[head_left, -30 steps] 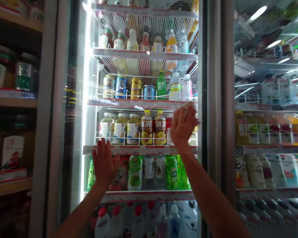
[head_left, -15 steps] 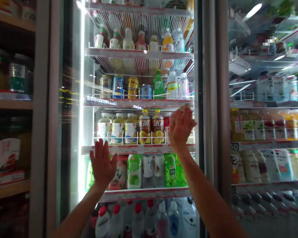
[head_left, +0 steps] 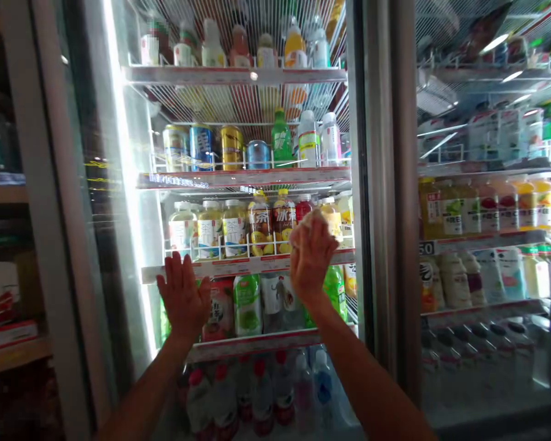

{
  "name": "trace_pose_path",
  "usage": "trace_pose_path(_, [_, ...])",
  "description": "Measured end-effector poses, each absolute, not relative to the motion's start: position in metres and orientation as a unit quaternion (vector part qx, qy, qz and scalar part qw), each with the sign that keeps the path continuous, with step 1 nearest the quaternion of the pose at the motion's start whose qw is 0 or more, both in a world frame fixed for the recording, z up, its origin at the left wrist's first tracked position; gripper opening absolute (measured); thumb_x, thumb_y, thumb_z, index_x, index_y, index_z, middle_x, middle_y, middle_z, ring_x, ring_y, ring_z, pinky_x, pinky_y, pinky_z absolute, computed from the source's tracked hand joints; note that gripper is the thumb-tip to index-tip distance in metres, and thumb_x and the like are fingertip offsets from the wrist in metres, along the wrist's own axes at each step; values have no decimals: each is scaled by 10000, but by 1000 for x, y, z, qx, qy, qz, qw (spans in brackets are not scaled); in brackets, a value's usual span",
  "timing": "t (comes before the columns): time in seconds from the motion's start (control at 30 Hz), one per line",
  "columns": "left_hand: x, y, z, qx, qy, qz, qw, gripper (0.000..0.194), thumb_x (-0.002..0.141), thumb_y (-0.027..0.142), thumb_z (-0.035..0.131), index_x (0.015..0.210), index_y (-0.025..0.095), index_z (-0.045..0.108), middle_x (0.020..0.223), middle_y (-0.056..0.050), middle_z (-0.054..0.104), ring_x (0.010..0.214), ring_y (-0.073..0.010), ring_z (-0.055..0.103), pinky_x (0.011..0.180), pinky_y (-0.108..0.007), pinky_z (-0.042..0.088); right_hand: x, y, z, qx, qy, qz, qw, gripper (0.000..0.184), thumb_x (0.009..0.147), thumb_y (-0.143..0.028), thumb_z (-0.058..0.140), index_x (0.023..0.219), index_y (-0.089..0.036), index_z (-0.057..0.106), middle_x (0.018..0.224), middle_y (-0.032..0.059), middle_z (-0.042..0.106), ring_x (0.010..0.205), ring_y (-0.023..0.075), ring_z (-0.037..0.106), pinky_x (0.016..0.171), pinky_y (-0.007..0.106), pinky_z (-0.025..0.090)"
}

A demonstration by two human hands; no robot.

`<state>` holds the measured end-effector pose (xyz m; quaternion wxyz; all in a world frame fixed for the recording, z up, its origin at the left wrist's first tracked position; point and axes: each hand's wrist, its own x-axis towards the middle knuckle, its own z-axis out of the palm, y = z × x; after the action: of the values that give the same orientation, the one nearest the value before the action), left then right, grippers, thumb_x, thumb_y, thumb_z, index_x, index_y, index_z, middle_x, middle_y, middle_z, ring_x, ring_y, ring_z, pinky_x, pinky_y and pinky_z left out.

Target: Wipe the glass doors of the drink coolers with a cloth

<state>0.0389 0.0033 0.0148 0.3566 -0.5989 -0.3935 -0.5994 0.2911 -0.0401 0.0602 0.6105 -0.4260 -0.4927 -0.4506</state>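
My left hand (head_left: 183,297) is open with its palm facing the glass door (head_left: 98,245) of a lit drinks cooler, fingers pointing up; it looks flat against the pane. Higher and to the right, my right hand (head_left: 313,260) presses a pale crumpled cloth (head_left: 313,219) toward the same glass, its edge showing above the fingers. Behind the pane are iced tea bottles (head_left: 260,223), a green-labelled bottle (head_left: 248,303) and a row of cans (head_left: 232,147). My right hand hides part of the bottles behind it.
A metal door frame (head_left: 401,214) runs upright at the right, with a second cooler of juice bottles (head_left: 507,205) beyond it. Wooden shelves (head_left: 9,195) with jars stand on the left. Red-capped bottles (head_left: 259,392) fill the cooler's bottom.
My right hand with the cloth has moved left and down across the glass. My left hand stays at about the same place. The view has shifted slightly.
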Motion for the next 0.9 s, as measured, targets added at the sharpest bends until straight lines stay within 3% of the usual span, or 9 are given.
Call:
trace_pose_path(0.1, [41, 1, 13, -596, -394, -599, 362, 621, 877, 345, 383, 1421, 179, 133, 1482, -125, 156, 1376, -267, 110, 1099, -522, 84, 258, -43, 38, -383, -628, -450, 507, 579, 849, -230, 397, 1403, -263, 233, 1433, 71, 340, 1366, 256, 199, 1081, 551, 202])
trace_pose_path(0.17, [46, -2, 10, -606, -386, -596, 358, 620, 878, 350, 386, 1421, 196, 132, 1485, -121, 145, 1377, -266, 108, 1101, -519, 56, 272, -46, 33, -374, -640, -455, 494, 586, 848, -228, 402, 1402, -293, 222, 1429, 50, 351, 1359, 239, 225, 1091, 534, 192])
trace_pose_path(0.3, [60, -5, 2, -637, -363, -578, 358, 637, 875, 351, 401, 1424, 225, 103, 1485, -103, 159, 1378, -255, 104, 1106, -502, 57, 329, -47, 46, -442, -449, -446, 636, 559, 858, -248, 385, 1399, -273, 242, 1465, 106, 258, 1349, 320, 219, 1017, 642, 184])
trace_pose_path(0.37, [64, -5, -1, -635, -366, -576, 364, 647, 874, 349, 404, 1425, 222, 90, 1485, -103, 159, 1379, -257, 95, 1103, -505, 64, 327, -46, 50, -452, -414, -426, 665, 547, 860, -254, 376, 1395, -240, 264, 1471, 124, 234, 1350, 347, 195, 999, 661, 188])
trace_pose_path(0.43, [64, -4, -3, -632, -367, -576, 366, 647, 874, 356, 404, 1425, 217, 94, 1485, -105, 157, 1379, -261, 99, 1100, -509, 69, 300, -46, 45, -441, -486, -416, 630, 552, 857, -240, 375, 1397, -231, 263, 1466, 108, 256, 1361, 328, 172, 1029, 630, 186])
trace_pose_path(0.57, [61, -2, -3, -634, -375, -571, 362, 645, 872, 380, 406, 1422, 199, 123, 1481, -112, 174, 1379, -257, 100, 1103, -494, 70, 259, -48, 22, -366, -660, -445, 482, 543, 851, -225, 402, 1380, -279, 292, 1428, 22, 353, 1361, 220, 213, 1108, 496, 167])
trace_pose_path(0.77, [63, 1, -6, -628, -368, -585, 358, 621, 875, 383, 385, 1415, 163, 173, 1474, -127, 193, 1378, -254, 104, 1111, -470, 37, 336, -52, 19, -466, -415, -434, 650, 525, 870, -214, 366, 1388, -192, 285, 1483, 110, 200, 1354, 307, 198, 1037, 586, 194])
trace_pose_path(0.83, [63, 2, -6, -629, -369, -587, 351, 628, 869, 388, 397, 1414, 167, 176, 1476, -121, 186, 1379, -250, 99, 1113, -461, 27, 325, -51, 13, -468, -420, -423, 653, 535, 864, -215, 369, 1391, -185, 281, 1485, 112, 192, 1361, 310, 174, 1039, 590, 186])
trace_pose_path(0.9, [62, 2, -5, -633, -371, -586, 342, 632, 867, 401, 397, 1413, 169, 182, 1478, -117, 183, 1380, -249, 98, 1113, -461, 17, 291, -50, 1, -438, -518, -427, 598, 540, 852, -216, 391, 1384, -201, 298, 1470, 82, 253, 1371, 275, 159, 1077, 553, 157])
